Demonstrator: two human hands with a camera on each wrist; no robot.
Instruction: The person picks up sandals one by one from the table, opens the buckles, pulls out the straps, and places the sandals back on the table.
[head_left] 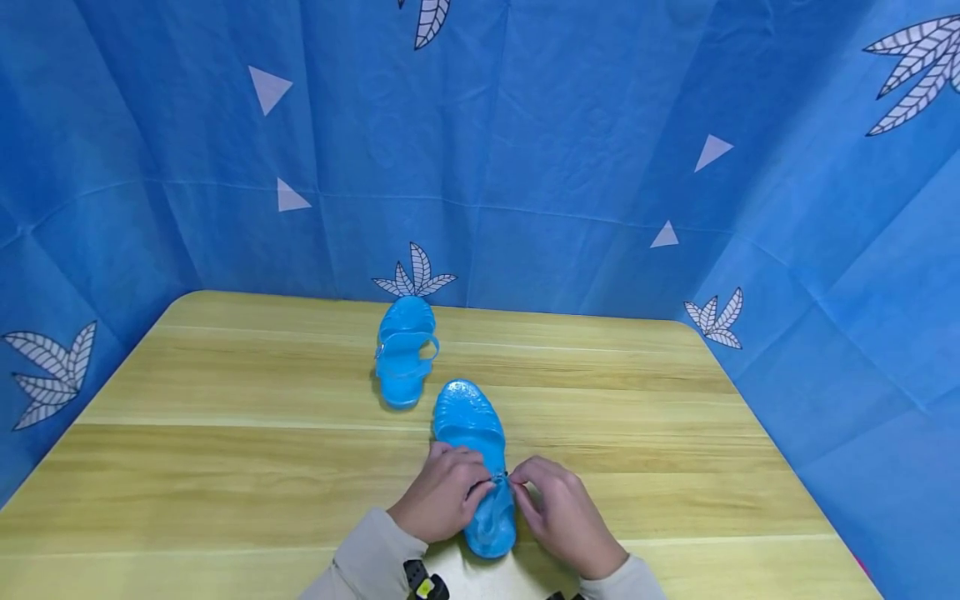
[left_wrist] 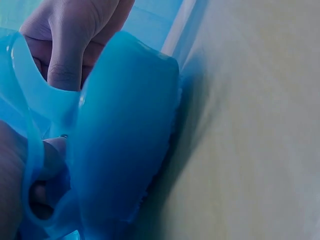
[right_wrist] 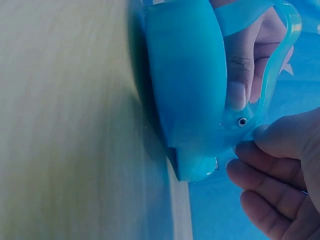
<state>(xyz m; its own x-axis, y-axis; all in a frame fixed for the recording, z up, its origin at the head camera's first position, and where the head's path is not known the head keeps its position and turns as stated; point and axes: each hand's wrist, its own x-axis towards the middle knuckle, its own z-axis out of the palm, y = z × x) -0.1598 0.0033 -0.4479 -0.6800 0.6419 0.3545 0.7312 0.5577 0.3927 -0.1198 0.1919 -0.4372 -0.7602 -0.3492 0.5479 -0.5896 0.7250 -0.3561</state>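
At lower centre, the blue sandal (head_left: pixel 468 414) lies lengthwise, toe toward the top, between left hand (head_left: pixel 446 493) and right hand (head_left: pixel 562 510), whose closed fingers pinch its strap (right_wrist: pixel 245 16).

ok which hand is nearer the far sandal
Left. The left hand is below and slightly right of the far sandal in the head view; the right hand is farther right.
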